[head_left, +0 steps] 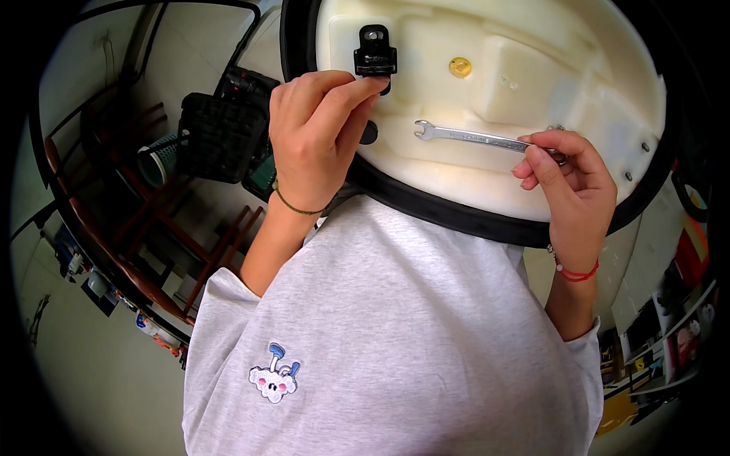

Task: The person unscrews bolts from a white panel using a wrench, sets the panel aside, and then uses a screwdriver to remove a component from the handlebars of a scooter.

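Wrench [479, 138]: silver metal, slim, shiny, open-ended at the tip pointing left; lettering along the shank, too small to read. It lies just over the cream panel [441, 171], its other end partly hidden by the right hand [576, 178], whose fingers grip it. Bracket [376, 52]: glossy black, round-topped tab with a slotted hole, set on the panel's left part. The left hand [315, 129] has its fingers at the bracket's lower end; whether they grip or merely touch, cannot tell. Black rim [456, 213] borders the panel.
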Demonstrator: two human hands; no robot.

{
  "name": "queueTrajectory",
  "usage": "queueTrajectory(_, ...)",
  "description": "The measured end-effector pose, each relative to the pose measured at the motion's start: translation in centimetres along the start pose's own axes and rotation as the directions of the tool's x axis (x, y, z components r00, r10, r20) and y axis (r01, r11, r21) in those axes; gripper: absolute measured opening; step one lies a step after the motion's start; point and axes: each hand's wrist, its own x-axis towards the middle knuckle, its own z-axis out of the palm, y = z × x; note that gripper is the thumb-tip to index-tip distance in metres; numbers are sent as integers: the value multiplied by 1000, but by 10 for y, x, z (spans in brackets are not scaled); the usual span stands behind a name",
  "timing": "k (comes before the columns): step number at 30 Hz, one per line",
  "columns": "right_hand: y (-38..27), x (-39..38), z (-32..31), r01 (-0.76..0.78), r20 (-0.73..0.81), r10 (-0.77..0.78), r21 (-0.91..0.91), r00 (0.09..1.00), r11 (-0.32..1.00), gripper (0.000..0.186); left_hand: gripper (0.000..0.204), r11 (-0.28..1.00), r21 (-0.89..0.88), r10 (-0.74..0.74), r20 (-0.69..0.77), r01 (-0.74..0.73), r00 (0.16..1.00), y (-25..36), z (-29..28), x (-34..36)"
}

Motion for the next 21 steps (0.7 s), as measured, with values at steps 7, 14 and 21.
queueTrajectory(7,5,-6,11,93,57,-82,-228,995,969,9,19,998,58,34,12,-35,999,7,0,6)
queueTrajectory(14,-2,-5,1,349,348,-164,-580,923,736,9,22,993,62,-102,-32,103,994,10,10,4)
queueTrajectory(21,1,-11,-2,-60,285,144,-284,948,957,15,20,937,-187,-285,74,294,956,10,-7,2)
